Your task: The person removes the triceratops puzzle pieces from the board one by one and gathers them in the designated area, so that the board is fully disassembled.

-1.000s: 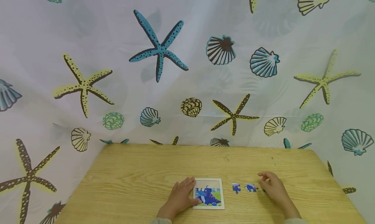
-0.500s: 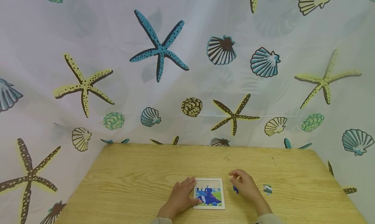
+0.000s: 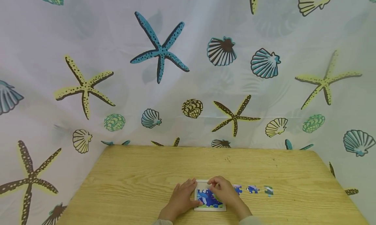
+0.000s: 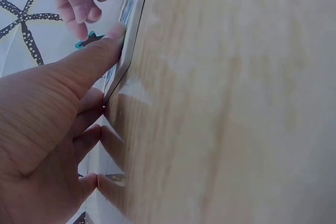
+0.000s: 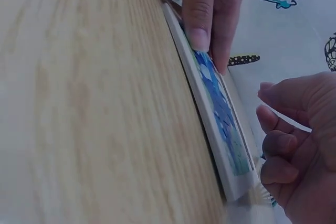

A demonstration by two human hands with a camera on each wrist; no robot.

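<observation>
A white-rimmed jigsaw puzzle tray point(image 3: 210, 209) lies on the table, partly filled with a blue dinosaur picture point(image 3: 209, 200). My left hand point(image 3: 182, 196) holds its left side, the thumb pressing on the face and the other fingers along the edge, as the left wrist view shows. Over the tray's right part hovers my right hand point(image 3: 224, 190). In the right wrist view this hand point(image 5: 302, 145) has loosely curled fingers, with a gap between thumb and index finger and nothing visible there. Three loose puzzle pieces sit to the right: one point(image 3: 239, 189) partly behind the right hand, a middle one point(image 3: 253, 189) and a far one point(image 3: 268, 190).
The wooden table point(image 3: 141, 172) stretches out behind and to both sides of the tray. A pale curtain point(image 3: 188, 71) printed with starfish and shells encloses its back and sides.
My right hand has travelled left from beside the far-right piece, passing over the loose pieces, to the tray. The three pieces remain on the table. My left hand has stayed on the tray.
</observation>
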